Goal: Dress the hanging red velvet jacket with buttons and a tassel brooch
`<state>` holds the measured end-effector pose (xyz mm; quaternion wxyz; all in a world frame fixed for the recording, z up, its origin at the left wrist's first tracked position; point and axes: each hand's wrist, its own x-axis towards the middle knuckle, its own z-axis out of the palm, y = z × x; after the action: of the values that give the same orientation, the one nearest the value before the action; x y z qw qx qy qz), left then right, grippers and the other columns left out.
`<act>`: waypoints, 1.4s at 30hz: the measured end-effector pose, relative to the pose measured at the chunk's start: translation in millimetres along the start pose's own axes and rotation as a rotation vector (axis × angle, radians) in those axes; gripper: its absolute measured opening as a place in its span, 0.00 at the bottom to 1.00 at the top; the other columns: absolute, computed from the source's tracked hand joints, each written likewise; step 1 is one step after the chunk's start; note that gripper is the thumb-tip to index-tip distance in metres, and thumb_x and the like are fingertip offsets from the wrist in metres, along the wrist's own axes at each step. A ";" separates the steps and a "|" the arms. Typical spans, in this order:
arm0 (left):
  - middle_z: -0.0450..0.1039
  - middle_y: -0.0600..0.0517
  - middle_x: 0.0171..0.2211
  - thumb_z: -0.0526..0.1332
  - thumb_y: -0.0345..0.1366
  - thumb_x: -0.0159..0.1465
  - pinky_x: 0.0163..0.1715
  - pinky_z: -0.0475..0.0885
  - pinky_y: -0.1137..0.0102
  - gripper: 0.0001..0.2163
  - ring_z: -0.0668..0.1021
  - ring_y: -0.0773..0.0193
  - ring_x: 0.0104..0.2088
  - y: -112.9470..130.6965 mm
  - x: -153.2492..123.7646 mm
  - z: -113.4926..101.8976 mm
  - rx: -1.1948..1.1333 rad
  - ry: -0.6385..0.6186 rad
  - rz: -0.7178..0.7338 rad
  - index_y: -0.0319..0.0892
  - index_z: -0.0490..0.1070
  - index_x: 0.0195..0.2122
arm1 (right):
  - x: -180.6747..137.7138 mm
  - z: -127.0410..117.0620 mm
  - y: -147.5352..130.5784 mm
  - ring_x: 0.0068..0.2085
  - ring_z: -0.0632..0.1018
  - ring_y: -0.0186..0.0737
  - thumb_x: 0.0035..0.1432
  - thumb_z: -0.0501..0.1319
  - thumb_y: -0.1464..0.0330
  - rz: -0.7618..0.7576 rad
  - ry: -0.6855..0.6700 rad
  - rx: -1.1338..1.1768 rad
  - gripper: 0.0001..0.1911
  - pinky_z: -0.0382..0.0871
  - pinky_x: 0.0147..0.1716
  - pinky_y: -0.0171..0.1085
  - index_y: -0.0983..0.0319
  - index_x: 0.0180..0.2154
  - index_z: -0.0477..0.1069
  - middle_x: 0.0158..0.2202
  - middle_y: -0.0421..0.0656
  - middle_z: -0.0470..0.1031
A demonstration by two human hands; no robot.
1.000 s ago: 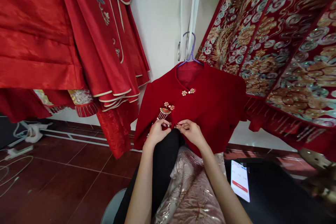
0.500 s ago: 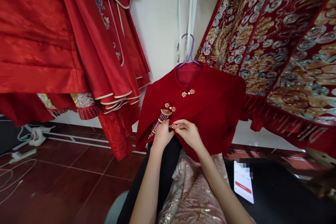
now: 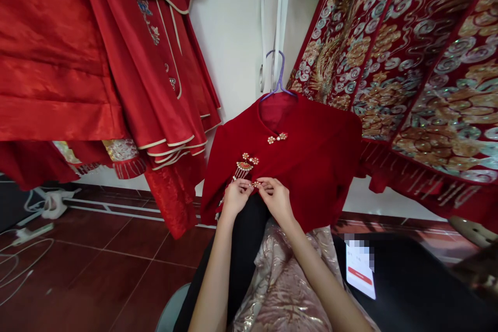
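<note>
A dark red velvet jacket hangs on a purple hanger in front of me. Its slanted front carries a pearl clasp near the collar and a fan-shaped tassel clasp lower down. My left hand and my right hand meet just under the tassel clasp, fingers pinched on a small pearl clasp at the jacket's front edge. A pale pink shiny fabric lies across my lap below my forearms.
Red satin garments hang at the left, an embroidered red and gold robe at the right. A phone lies on black cloth to my right. Cables and a power strip lie on the red tile floor.
My two hands have drawn closer together on the small clasp, and the view has shifted slightly. The jacket hangs as before.
</note>
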<state>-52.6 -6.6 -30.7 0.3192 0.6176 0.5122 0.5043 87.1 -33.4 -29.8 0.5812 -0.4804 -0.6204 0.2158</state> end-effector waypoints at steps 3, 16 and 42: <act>0.78 0.49 0.28 0.65 0.23 0.53 0.32 0.73 0.73 0.06 0.78 0.69 0.27 3.1 -0.4 -1.2 -0.079 -0.012 -0.029 0.37 0.75 0.32 | -1.0 -0.8 -2.4 0.32 0.77 0.35 0.56 0.59 0.68 -0.031 -0.009 -0.015 0.10 0.76 0.32 0.34 0.62 0.39 0.76 0.35 0.45 0.74; 0.79 0.47 0.29 0.66 0.24 0.52 0.35 0.75 0.71 0.04 0.79 0.66 0.28 9.1 -2.1 0.2 -0.141 0.007 -0.065 0.35 0.76 0.30 | -5.9 6.9 1.1 0.32 0.75 0.35 0.58 0.60 0.66 -0.091 0.076 -0.057 0.08 0.74 0.33 0.34 0.62 0.38 0.75 0.35 0.44 0.72; 0.77 0.50 0.38 0.66 0.32 0.56 0.54 0.63 0.60 0.06 0.75 0.60 0.44 -7.4 -5.6 -1.4 0.271 -0.001 0.228 0.45 0.79 0.36 | -10.5 11.7 0.6 0.30 0.70 0.35 0.55 0.60 0.68 -0.051 0.182 -0.177 0.05 0.68 0.33 0.35 0.61 0.33 0.65 0.34 0.41 0.66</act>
<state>-56.0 -10.1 -38.6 0.1738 0.7095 0.5018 0.4632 75.0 -38.7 -38.4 0.5958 -0.5314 -0.5937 0.1008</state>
